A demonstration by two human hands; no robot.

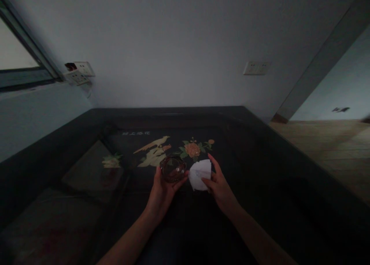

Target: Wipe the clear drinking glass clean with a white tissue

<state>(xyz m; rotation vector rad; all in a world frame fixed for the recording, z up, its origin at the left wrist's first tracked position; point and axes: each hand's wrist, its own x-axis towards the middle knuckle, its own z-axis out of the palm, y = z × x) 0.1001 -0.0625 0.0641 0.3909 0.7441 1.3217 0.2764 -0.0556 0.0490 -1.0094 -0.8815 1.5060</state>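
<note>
A round, brownish see-through glass ashtray (173,168) rests in my left hand (162,190), its hollow side facing me. The thumb lies along its left rim and the fingers reach under it to the right. Just to the right, my right hand (219,184) pinches a crumpled white tissue (200,175) between thumb and fingers. The tissue's left edge comes close to the fingertips of my left hand. Both hands are above a dark glossy table (237,141), whose top bears a bird and flower picture.
Behind the table stands a pale wall with a double socket (256,68) on the right and a power strip (76,77) on the left. A window (20,45) is at the upper left. Wooden floor (332,141) shows to the right. The table top reflects the window.
</note>
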